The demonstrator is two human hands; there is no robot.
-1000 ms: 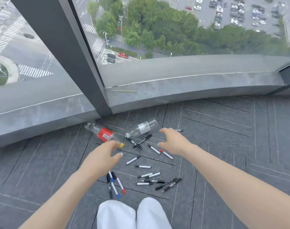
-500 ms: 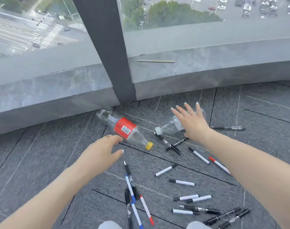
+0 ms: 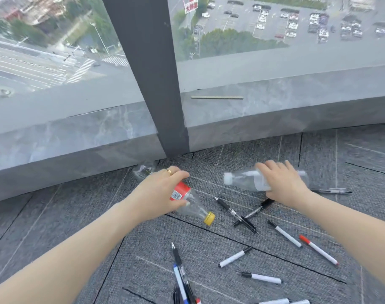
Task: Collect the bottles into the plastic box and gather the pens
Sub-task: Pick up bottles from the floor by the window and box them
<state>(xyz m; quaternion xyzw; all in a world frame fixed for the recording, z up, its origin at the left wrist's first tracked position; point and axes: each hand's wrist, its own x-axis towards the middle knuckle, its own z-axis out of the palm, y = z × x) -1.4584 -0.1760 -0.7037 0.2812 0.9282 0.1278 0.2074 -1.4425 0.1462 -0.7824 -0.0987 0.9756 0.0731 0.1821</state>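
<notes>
Grey carpet floor (image 3: pixel 55 227) below a stone window ledge (image 3: pixel 77 137), strewn with pens (image 3: pixel 285 233) and two clear bottles lying on their sides. Bottle-collecting step, apparently at the grasp: left hand (image 3: pixel 156 194) curled over the red-labelled bottle (image 3: pixel 187 200), thumb under its shoulder, yellow cap pointing toward the viewer; right hand (image 3: pixel 281 183) wrapped over the white-capped bottle (image 3: pixel 246 182), knuckles up. Both forearms stretched forward and low. No plastic box in view, so next probably lifting both bottles and turning to find it. Pens untouched, scattered near the wrists and closer in.
</notes>
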